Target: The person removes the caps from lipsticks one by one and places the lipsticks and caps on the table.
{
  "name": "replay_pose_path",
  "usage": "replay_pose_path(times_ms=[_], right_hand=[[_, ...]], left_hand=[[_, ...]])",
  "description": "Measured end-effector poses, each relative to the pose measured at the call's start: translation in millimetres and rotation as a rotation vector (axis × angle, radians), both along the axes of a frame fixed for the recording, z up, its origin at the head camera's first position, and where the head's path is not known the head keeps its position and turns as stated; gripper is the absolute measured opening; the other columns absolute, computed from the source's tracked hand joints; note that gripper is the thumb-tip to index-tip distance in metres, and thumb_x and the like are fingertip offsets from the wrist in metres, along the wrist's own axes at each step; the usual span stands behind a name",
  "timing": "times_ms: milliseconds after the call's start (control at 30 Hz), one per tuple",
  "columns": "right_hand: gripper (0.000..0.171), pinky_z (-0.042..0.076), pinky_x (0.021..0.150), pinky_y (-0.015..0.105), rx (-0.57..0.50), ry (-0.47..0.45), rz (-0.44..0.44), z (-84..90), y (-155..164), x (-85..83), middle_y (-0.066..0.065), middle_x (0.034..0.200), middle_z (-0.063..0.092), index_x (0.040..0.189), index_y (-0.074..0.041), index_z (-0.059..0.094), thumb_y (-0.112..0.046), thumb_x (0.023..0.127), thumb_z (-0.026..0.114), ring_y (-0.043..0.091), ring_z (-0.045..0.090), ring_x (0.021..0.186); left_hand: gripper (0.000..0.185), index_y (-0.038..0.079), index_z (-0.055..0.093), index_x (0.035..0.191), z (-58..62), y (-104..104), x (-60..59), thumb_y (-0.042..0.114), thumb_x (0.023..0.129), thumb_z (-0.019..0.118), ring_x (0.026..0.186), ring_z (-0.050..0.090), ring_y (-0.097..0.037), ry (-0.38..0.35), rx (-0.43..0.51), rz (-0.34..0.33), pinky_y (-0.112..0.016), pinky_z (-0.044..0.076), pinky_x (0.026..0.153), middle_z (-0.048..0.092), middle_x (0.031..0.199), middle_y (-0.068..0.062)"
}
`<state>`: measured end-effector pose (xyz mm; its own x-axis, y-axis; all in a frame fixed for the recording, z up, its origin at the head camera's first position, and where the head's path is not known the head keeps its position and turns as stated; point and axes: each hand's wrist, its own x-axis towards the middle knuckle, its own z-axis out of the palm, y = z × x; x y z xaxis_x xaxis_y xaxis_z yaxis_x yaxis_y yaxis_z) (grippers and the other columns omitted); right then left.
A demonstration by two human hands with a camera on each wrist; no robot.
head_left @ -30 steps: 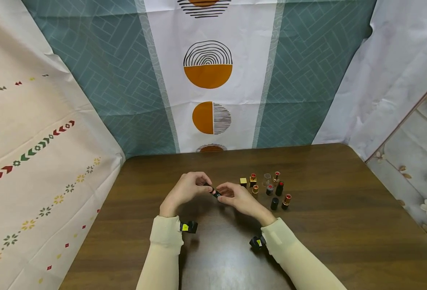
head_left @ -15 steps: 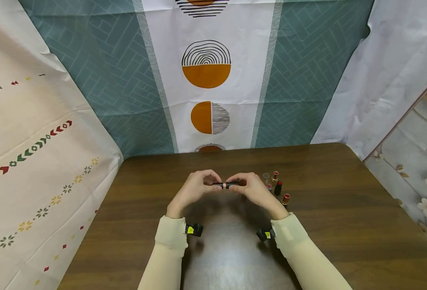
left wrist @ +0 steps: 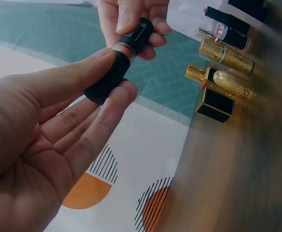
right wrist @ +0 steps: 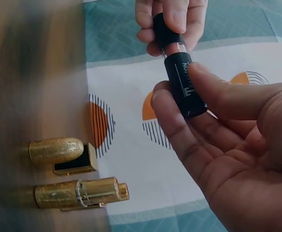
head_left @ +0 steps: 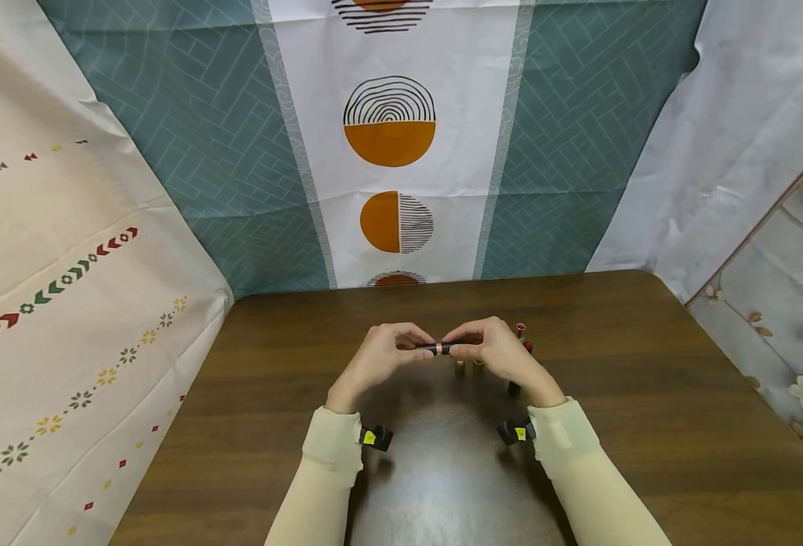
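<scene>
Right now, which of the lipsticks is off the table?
The black lipstick with the copper band: left hand and right hand each pinch one end, holding it level in the air. The gold lipsticks and the others remain on the table.

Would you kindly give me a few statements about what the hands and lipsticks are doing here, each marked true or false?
1. Both hands hold one black lipstick tube with a copper band. True.
2. The tube lies flat on the dark wooden table. False: it is held above the table between the left hand and the right hand.
3. Gold glitter lipsticks stand on the table behind the hands. True.
4. The right hand rests open on the table. False: its fingers pinch the tube's end.
</scene>
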<state>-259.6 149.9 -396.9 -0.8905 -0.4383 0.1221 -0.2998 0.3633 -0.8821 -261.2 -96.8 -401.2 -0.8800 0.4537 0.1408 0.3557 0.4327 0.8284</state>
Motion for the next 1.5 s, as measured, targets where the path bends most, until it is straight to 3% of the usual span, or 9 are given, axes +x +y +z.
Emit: replay_pose_path(times_ms=[100,200,300,467,533,867,1067,1300,1500], right_hand=[[0.018,0.051,0.084,0.049,0.007,-0.002,-0.038,2.5,2.3,0.6,0.007,0.100,0.078,0.113,-0.005,0.080,-0.009,0.095,0.076,0.026,0.071,0.087],[0.018,0.021,0.111,0.062,0.009,0.010,-0.069,4.8,4.3,1.2,0.005,0.100,0.079,0.112,-0.008,0.081,-0.011,0.095,0.077,0.022,0.069,0.086],[0.018,0.001,0.106,0.066,-0.017,0.025,-0.079,6.2,5.5,1.4,0.007,0.098,0.078,0.112,-0.008,0.081,-0.011,0.095,0.076,0.030,0.065,0.080],[0.016,0.041,0.080,0.043,-0.048,0.033,-0.102,6.3,5.0,2.2,0.009,0.093,0.076,0.111,-0.009,0.081,-0.010,0.096,0.075,0.040,0.059,0.073],[0.016,0.045,0.063,0.038,-0.041,0.049,-0.118,6.9,3.5,2.9,0.008,0.094,0.076,0.111,-0.010,0.082,-0.011,0.095,0.075,0.034,0.059,0.071],[0.018,0.048,0.066,0.032,-0.040,0.171,-0.287,12.3,15.3,3.2,0.013,0.109,0.076,0.114,-0.003,0.079,-0.005,0.096,0.074,0.023,0.063,0.082],[0.028,0.047,0.062,0.028,-0.023,0.133,-0.186,7.7,14.3,0.1,0.017,0.122,0.072,0.127,-0.002,0.072,-0.003,0.100,0.068,0.031,0.070,0.092],[0.034,0.052,0.088,0.040,0.030,0.225,-0.187,4.7,14.0,-0.4,0.013,0.118,0.070,0.133,-0.001,0.069,0.002,0.100,0.064,0.032,0.066,0.105],[0.035,0.058,0.079,0.036,0.004,0.206,-0.161,5.0,14.4,-0.7,0.016,0.112,0.065,0.136,0.003,0.066,0.005,0.102,0.060,0.035,0.070,0.096]], left_hand=[[0.016,0.019,0.080,0.109,0.7,2.4,0.7,0.021,0.093,0.081,0.091,0.073,-0.011,0.012,0.031,0.005,-0.033,0.059,0.084,0.076,0.100,0.006],[0.016,0.018,0.081,0.109,1.4,4.3,1.2,0.020,0.093,0.081,0.089,0.074,-0.014,0.034,0.079,0.008,-0.031,0.060,0.080,0.077,0.099,0.006],[0.017,0.016,0.081,0.109,2.4,5.7,1.7,0.018,0.093,0.080,0.088,0.074,-0.019,0.065,0.126,0.003,-0.031,0.060,0.078,0.078,0.100,0.004],[0.017,0.016,0.082,0.108,3.6,8.3,2.7,0.016,0.091,0.082,0.085,0.074,-0.016,0.106,0.171,0.016,-0.031,0.060,0.075,0.079,0.099,0.004],[0.017,0.016,0.083,0.108,3.7,9.2,2.4,0.018,0.090,0.083,0.085,0.074,-0.012,0.114,0.172,0.039,-0.031,0.060,0.076,0.079,0.099,0.005],[0.020,0.014,0.083,0.107,10.8,-5.1,2.3,0.017,0.087,0.086,0.086,0.075,-0.015,0.147,0.193,0.325,-0.034,0.059,0.075,0.079,0.097,0.000],[0.022,0.011,0.081,0.113,8.3,-6.8,0.0,0.016,0.091,0.082,0.091,0.075,-0.016,0.136,0.140,0.247,-0.033,0.059,0.080,0.078,0.104,-0.002],[0.022,0.012,0.081,0.112,6.8,-2.6,0.7,0.018,0.090,0.083,0.089,0.074,-0.016,0.166,0.148,0.252,-0.033,0.060,0.079,0.076,0.107,-0.002],[0.020,0.013,0.081,0.109,6.7,-1.2,1.2,0.013,0.089,0.084,0.088,0.074,-0.017,0.142,0.142,0.260,-0.034,0.060,0.079,0.076,0.106,-0.001]])
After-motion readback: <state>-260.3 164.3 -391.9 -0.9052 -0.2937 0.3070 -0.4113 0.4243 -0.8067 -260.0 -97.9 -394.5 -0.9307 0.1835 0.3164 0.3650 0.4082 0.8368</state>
